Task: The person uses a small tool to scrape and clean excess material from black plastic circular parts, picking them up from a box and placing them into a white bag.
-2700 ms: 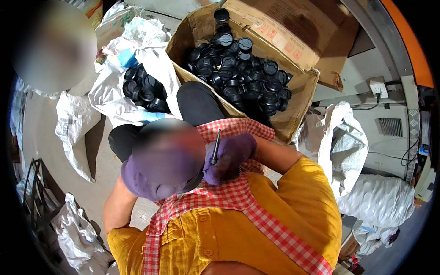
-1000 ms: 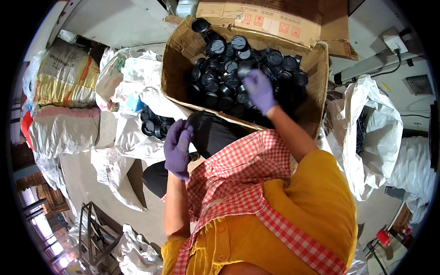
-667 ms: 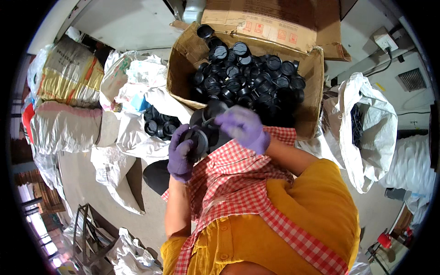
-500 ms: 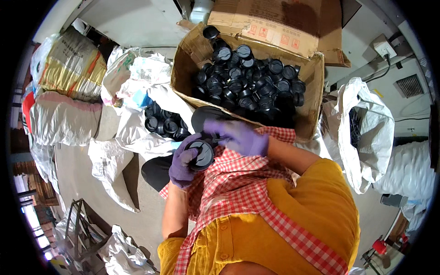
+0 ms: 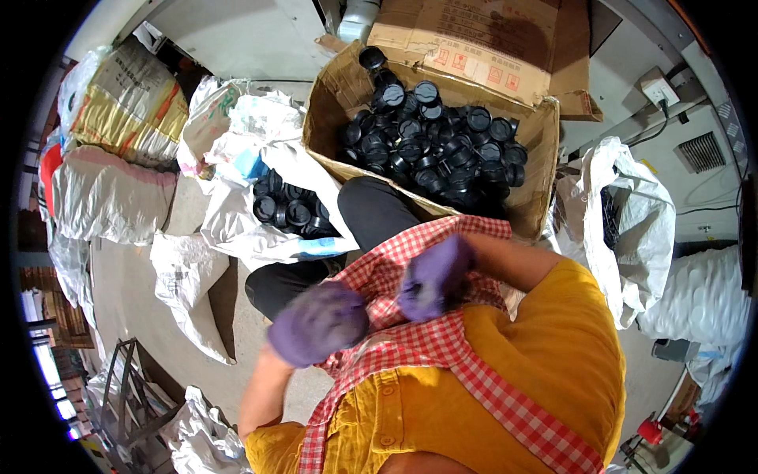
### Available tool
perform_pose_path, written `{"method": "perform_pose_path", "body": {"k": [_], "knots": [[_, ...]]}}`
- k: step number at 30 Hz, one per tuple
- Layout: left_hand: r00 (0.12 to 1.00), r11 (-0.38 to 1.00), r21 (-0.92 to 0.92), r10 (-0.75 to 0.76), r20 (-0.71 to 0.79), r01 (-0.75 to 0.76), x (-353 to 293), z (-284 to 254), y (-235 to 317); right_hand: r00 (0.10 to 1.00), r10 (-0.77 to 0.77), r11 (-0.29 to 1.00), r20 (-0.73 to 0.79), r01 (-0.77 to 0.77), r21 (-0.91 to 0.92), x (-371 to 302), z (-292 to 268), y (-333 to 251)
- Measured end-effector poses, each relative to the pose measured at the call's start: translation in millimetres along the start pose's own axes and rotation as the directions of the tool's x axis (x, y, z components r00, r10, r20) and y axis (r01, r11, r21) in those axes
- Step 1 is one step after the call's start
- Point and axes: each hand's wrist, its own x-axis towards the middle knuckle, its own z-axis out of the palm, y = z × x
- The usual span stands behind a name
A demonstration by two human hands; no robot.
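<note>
My left hand [image 5: 320,322], in a purple knit glove, is over the left side of my lap with its back up and its fingers curled under. My right hand [image 5: 433,278], gloved the same way, is a little higher over the red checked apron [image 5: 395,345], its fingers bent downward and closed. Both are blurred, and whatever they hold is hidden. Beyond my knees stands an open cardboard box [image 5: 325,110] heaped with round black plastic lids [image 5: 442,146]. More black lids [image 5: 298,212] lie in an open white sack [image 5: 229,225] left of my knee.
On the right a white sack [image 5: 632,237] stands open with dark thin pieces inside. Full woven sacks [image 5: 118,197] are stacked at the far left. A metal frame [image 5: 130,395] is at the lower left. A plug with a cable [image 5: 658,88] sits on the right-hand wall.
The black lid seen in my left hand is out of sight. My left hand has turned over and come lower; my right hand has moved down toward my body.
</note>
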Motion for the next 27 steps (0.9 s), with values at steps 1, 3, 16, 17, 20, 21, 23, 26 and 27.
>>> {"method": "perform_pose_path", "body": {"k": [1,3,16,17,20,21,23,26,27], "knots": [[0.989,0.981,0.125,-0.147,-0.025,0.149,-23,-17,-7,0.969,-0.18,0.983,-0.166,0.18,-0.016,-8,-11,27],[0.787,0.797,-0.045,-0.603,-0.133,0.603,-62,-40,-14,0.743,-0.499,0.859,-0.447,0.494,-0.136,-27,-25,65],[0.505,-0.304,-0.949,-0.833,0.224,-0.08,47,98,2,-0.108,-0.756,0.654,-0.646,-0.098,-0.75,20,-22,-11],[0.502,-0.455,-0.875,-0.802,0.323,-0.165,47,105,2,-0.072,-0.713,0.699,-0.698,-0.148,-0.699,18,-24,-6],[0.631,-0.253,-0.963,-0.733,0.253,0.092,42,126,0,0.029,-0.745,0.64,-0.667,-0.254,-0.725,12,-31,2],[0.615,-0.363,-0.931,-0.726,0.307,0.036,47,122,0,0.017,-0.743,0.663,-0.669,-0.119,-0.739,10,-32,3],[0.567,-0.549,-0.818,-0.733,0.375,-0.168,59,109,4,-0.001,-0.743,0.661,-0.669,0.148,-0.735,5,-35,0],[0.491,0.081,-0.97,-0.87,0.044,0.231,84,94,-2,-0.078,-0.625,0.711,-0.776,0.353,-0.608,13,-53,13],[0.574,0.514,-0.731,-0.793,-0.205,0.45,86,98,-7,-0.087,-0.572,0.72,-0.816,0.423,-0.55,20,-65,22]]}}
